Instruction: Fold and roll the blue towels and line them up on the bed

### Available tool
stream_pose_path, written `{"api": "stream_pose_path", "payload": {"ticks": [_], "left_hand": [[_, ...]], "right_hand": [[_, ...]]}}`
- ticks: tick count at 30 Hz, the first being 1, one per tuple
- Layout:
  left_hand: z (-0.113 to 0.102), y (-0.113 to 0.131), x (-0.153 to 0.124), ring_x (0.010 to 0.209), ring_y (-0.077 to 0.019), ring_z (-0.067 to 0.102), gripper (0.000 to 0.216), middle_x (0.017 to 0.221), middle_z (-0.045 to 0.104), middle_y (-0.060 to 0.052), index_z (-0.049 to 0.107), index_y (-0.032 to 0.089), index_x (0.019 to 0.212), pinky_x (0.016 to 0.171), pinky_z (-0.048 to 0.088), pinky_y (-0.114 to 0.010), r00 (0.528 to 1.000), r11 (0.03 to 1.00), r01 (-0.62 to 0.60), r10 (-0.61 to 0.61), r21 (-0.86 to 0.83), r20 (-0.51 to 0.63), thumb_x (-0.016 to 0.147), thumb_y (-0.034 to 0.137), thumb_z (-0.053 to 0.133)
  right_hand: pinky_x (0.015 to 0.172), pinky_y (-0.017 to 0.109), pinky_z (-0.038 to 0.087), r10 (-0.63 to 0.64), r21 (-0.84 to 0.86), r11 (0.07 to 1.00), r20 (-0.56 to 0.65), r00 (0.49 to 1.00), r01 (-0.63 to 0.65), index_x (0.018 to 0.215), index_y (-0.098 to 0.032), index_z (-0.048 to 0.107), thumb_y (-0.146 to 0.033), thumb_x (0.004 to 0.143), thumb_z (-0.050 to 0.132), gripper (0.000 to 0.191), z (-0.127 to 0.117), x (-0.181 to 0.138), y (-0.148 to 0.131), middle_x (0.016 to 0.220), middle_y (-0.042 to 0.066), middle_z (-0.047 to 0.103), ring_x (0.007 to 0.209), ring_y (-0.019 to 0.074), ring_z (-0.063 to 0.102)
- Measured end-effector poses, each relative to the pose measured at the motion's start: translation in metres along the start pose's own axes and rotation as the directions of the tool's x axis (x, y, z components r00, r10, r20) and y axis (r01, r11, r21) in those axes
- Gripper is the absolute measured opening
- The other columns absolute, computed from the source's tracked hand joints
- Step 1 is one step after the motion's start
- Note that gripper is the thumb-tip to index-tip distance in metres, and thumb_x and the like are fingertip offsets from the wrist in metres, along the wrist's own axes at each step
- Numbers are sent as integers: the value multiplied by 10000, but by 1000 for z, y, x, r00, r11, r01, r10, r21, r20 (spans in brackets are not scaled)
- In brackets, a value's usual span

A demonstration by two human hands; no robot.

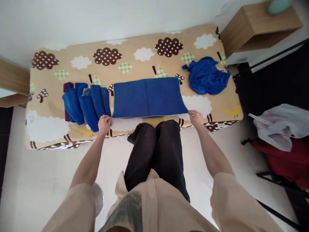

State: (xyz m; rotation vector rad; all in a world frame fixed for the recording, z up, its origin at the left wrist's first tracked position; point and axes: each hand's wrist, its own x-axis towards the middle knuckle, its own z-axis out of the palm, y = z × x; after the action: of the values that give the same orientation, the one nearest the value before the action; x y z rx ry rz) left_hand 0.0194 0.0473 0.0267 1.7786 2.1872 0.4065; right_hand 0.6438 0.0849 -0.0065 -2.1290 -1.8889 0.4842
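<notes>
A blue towel (147,96) with pale green edging lies spread as a long rectangle on the patterned bedcover. My left hand (105,124) pinches its near left corner. At the near right corner my right hand (196,118) pinches the towel the same way, and the near edge is drawn straight between them. Just left of the towel, close to my left hand, sit several rolled or folded blue towels (88,104), with a purple one (68,87) at their far left. A crumpled blue cloth (208,76) rests to the right, beyond my right hand.
The bed (79,75) runs along a white wall. A wooden shelf box (259,24) stands at the back right, another wooden piece (14,77) at the left. On the right, a white plastic bag (282,124) lies over red fabric (285,158). My knees touch or nearly touch the bed's front.
</notes>
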Motion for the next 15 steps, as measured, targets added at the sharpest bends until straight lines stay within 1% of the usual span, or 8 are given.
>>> {"api": "stream_pose_path", "payload": {"ticks": [3,5,8,10,11,13,15], "left_hand": [[18,-7,-12,1132,-263,620,282,1158,724,-103,810,203,956,781,462,-314,992,994,-8,-6,108,130,983,310,550],[24,-9,-19,1138,-265,614,294,1165,722,-106,814,201,963,720,425,-307,986,991,-9,-14,137,164,991,301,539],[25,-11,-24,1102,-255,630,300,1173,722,-102,821,200,1014,690,404,-304,989,989,61,-79,137,128,998,305,540],[24,-12,-28,1061,-250,644,303,1170,727,-97,823,202,1044,682,400,-305,987,984,115,-129,137,92,1001,322,548],[24,-13,-30,1051,-251,648,304,1161,729,-97,824,203,1050,678,398,-305,987,982,122,-135,142,85,1002,329,551],[23,-15,-36,1058,-257,647,310,1130,731,-107,826,200,1045,670,396,-304,990,983,90,-105,160,92,1007,328,547],[24,-18,-44,1074,-269,642,335,1105,728,-126,828,189,1051,671,408,-309,992,981,28,-51,191,115,1021,318,520]], "right_hand": [[1003,403,560,15,-189,982,134,991,11,1176,-173,812,-165,992,475,384,12,-14,5,1366,122,709,1108,285,719],[987,395,553,13,-271,962,189,982,40,1242,-166,792,-147,1007,450,416,16,-21,7,1409,125,684,1144,294,704],[980,395,551,11,-336,939,240,971,73,1282,-134,773,-121,1014,416,447,19,-25,9,1416,137,676,1184,303,684],[974,399,554,20,-354,933,241,970,69,1290,-128,769,-120,1017,402,457,21,-26,11,1415,140,676,1167,300,687],[968,401,556,26,-358,932,233,972,61,1290,-130,769,-126,1020,399,458,22,-27,11,1412,141,677,1152,298,690],[954,404,559,37,-362,931,216,976,45,1275,-137,777,-142,1026,396,455,24,-30,11,1399,144,683,1134,298,690],[944,401,558,45,-365,930,214,976,37,1254,-149,787,-158,1034,392,452,27,-35,10,1385,149,689,1139,299,683]]}}
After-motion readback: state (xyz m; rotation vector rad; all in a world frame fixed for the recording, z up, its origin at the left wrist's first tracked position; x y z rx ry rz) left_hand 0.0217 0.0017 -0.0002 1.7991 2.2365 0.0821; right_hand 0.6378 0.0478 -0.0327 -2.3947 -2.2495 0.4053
